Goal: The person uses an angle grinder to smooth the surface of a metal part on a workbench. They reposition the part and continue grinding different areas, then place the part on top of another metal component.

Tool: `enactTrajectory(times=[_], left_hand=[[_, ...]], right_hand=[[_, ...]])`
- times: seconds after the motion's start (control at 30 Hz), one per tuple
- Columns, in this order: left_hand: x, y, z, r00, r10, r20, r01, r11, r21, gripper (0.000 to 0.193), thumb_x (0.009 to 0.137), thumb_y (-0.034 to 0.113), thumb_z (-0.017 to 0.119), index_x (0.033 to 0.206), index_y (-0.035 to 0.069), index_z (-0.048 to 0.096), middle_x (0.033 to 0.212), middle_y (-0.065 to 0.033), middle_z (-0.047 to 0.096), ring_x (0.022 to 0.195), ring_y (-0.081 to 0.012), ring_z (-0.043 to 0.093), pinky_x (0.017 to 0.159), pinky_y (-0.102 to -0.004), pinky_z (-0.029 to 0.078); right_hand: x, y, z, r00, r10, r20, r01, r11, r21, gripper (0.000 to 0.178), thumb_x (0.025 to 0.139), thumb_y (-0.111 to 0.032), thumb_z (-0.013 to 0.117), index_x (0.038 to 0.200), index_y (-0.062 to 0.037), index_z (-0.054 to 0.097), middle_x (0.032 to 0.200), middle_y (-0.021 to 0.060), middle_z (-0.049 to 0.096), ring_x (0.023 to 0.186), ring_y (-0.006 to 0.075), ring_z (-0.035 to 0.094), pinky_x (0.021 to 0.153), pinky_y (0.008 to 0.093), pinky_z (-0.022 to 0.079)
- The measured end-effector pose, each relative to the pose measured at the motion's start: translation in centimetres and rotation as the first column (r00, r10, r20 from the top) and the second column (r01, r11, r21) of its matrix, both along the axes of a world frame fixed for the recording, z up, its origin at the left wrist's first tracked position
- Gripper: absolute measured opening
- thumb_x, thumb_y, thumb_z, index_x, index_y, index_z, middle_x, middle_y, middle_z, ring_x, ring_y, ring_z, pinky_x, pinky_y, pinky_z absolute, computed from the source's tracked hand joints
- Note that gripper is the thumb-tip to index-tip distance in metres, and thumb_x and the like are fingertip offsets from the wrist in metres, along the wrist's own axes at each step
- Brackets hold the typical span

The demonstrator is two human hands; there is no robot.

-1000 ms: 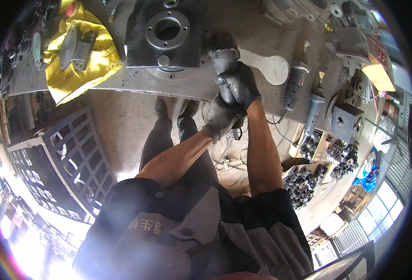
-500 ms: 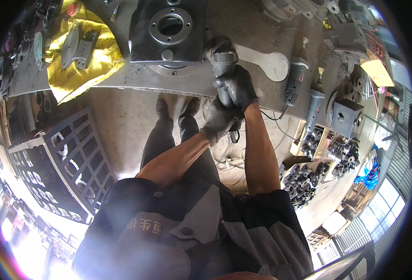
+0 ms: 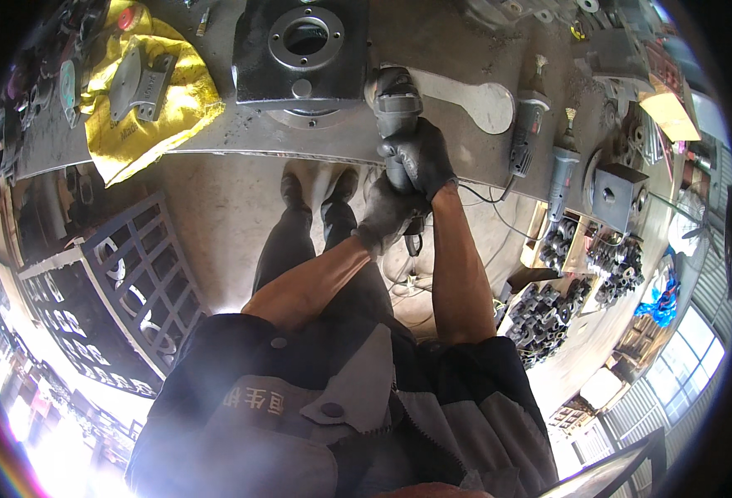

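Note:
Both my gloved hands are closed around a dark, thick-bodied power tool (image 3: 397, 109) at the bench's front edge. My right hand (image 3: 422, 159) grips its body just behind the rounded head. Lower down, my left hand (image 3: 391, 211) wraps the rear part, close below the right. The tool's head points away from me, near the right side of a black block (image 3: 254, 62) with a bolted round flange (image 3: 276, 50) on top. What the head touches, if anything, cannot be made out. A flat, pale metal piece with a rounded end (image 3: 489, 108) lies right of the head.
Two slim power tools with brush-like tips, one grey (image 3: 528, 133) and one bluish (image 3: 559, 183), lie to the right with cables hanging. A yellow cloth (image 3: 187, 108) carrying metal parts drapes over the left bench edge. A metal rack (image 3: 138, 274) stands lower left; bins of small parts (image 3: 549, 319) sit lower right.
The view has shifted slightly, so the black block appears a little higher. Both hands keep their hold on the power tool, almost in the same place.

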State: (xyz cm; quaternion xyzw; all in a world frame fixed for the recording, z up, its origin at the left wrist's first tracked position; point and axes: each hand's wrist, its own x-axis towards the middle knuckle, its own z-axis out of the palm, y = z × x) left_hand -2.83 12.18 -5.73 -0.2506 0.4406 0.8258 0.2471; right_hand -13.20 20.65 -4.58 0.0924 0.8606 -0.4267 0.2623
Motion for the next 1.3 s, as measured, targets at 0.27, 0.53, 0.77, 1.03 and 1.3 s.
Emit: enactTrajectory(times=[0.27,0.53,0.77,1.03,1.3], left_hand=[[1.0,-0.8,0.5,1.0,0.017,-0.019,-0.017,0.999,0.042,0.039,0.078,0.004,0.08,0.112,0.004,0.06,0.098,-0.0039,0.068,0.083,-0.0125,0.066,0.067,-0.0284,0.055],[2.2,-1.8,0.3,0.998,-0.044,0.048,0.04,0.997,0.068,0.038,0.079,0.005,0.08,0.112,0.004,0.061,0.097,-0.0036,0.067,0.077,-0.0122,0.066,0.064,-0.0274,0.054],[2.9,-2.9,1.5,0.996,-0.085,0.03,0.085,0.996,-0.018,0.034,0.08,0.008,0.08,0.108,0.006,0.06,0.083,-0.0005,0.065,0.063,-0.0085,0.06,0.051,-0.0249,0.047],[3.6,-3.9,2.2,0.997,-0.04,0.061,0.038,0.999,0.027,0.027,0.082,0.01,0.079,0.103,0.007,0.062,0.076,0.0009,0.063,0.055,-0.0075,0.056,0.045,-0.0242,0.042],[4.5,-5.3,1.4,0.996,-0.062,0.064,0.059,0.998,0.033,0.031,0.071,0.0,0.082,0.097,-0.001,0.066,0.077,-0.0063,0.07,0.061,-0.0133,0.065,0.05,-0.0296,0.052]], right_hand=[[1.1,-0.6,0.3,1.0,0.001,0.004,-0.001,0.999,0.037,0.039,0.068,-0.025,0.081,0.096,0.001,0.07,0.088,0.0146,0.074,0.08,0.0264,0.071,0.076,0.0383,0.056],[2.7,-1.0,-0.7,0.998,-0.068,-0.005,0.068,0.997,-0.029,0.047,0.061,-0.027,0.081,0.096,0.0034,0.071,0.088,0.0216,0.073,0.083,0.0343,0.072,0.076,0.0414,0.056],[3.6,-1.7,-0.3,0.999,-0.021,-0.031,0.022,1.0,0.016,0.047,0.061,-0.027,0.082,0.097,0.0013,0.071,0.088,0.0214,0.073,0.082,0.0338,0.072,0.075,0.0409,0.057],[5.1,-2.6,-0.3,0.994,-0.017,-0.112,0.019,1.0,0.018,0.045,0.069,-0.03,0.081,0.097,0.0037,0.069,0.09,0.0225,0.073,0.085,0.0346,0.072,0.075,0.0411,0.056],[6.4,-3.8,-0.6,0.988,-0.096,-0.119,0.101,0.994,0.042,0.046,0.07,-0.032,0.078,0.095,0.004,0.069,0.088,0.0249,0.071,0.085,0.0392,0.071,0.073,0.0434,0.055]])
